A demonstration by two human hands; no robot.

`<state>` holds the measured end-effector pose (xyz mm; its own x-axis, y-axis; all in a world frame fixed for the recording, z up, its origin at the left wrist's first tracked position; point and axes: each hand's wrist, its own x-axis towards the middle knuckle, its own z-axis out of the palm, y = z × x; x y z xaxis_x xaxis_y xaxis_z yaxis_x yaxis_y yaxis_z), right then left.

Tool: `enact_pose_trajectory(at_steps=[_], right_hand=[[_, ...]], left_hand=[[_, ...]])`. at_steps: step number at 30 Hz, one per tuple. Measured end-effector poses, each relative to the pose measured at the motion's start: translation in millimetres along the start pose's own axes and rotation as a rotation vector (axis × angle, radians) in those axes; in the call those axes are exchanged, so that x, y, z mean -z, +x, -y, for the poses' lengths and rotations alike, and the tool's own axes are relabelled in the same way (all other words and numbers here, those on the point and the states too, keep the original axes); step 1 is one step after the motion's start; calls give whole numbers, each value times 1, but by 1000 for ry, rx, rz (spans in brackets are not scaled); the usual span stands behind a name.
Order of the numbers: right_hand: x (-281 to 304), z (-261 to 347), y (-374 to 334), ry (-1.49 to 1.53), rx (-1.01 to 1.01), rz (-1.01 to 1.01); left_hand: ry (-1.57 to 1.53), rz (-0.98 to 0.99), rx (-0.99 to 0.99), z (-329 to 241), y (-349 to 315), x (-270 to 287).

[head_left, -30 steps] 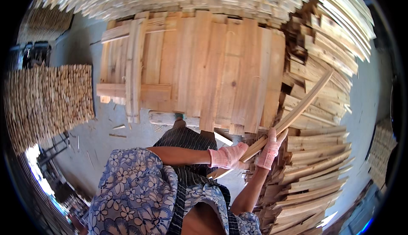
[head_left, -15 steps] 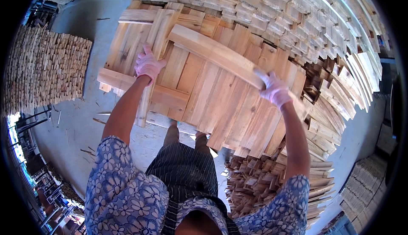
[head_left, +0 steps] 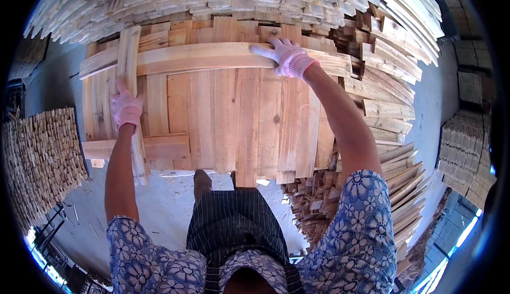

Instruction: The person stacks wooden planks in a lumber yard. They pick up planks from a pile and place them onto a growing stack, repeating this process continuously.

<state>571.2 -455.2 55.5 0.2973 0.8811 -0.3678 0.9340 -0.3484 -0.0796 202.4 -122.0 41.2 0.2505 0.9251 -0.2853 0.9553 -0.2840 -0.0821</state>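
Pale wooden plank (head_left: 207, 57), lying crosswise atop boards, far edge of pallet (head_left: 234, 129)

One head-worn fisheye view looks steeply down, close above the pallet (head_left: 228, 124), with the floor (head_left: 159, 214) below it.

The cross plank (head_left: 212, 57) and the boards of the pallet panel (head_left: 234, 118) are pale, unpainted sawn wood, matt, with visible grain and knots. Both the left hand (head_left: 126, 108) and the right hand (head_left: 287, 57) wear thin pink knitted cloth gloves. The floor (head_left: 164, 209) looks like dull, dusty grey concrete, and the sleeves (head_left: 356, 230) are soft printed floral cloth.
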Motion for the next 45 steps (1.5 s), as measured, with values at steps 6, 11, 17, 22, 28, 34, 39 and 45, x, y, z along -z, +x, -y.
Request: enact_pose_trajectory(at_steps=[6,11,17,22,28,34,39,45], right_hand=[[-1,-10,-16,3,30,11],[-3,-10,-9,33,-13,66],[12,15,21,-21,-2,133],[-1,4,1,-91,80,-154],[-57,-62,-147,319,-719,-461],[-151,-56,-198,318,-1001,-81],[-163,-71,-195,1049,-1058,-330],[-156,-83,-189,1011,-994,-322]], left_hand=[[-1013,114,-147,73,-39,35],[-1832,667,102,146,-177,38],[-1937,798,648,135,-367,-75],[-1948,1316,1006,83,-453,-133],[-2251,1336,938,-23,-410,-187],[-2283,1262,970,-32,-396,-217],[-2247,1322,865,-11,-406,-207],[-2253,1379,995,-60,-409,-182]])
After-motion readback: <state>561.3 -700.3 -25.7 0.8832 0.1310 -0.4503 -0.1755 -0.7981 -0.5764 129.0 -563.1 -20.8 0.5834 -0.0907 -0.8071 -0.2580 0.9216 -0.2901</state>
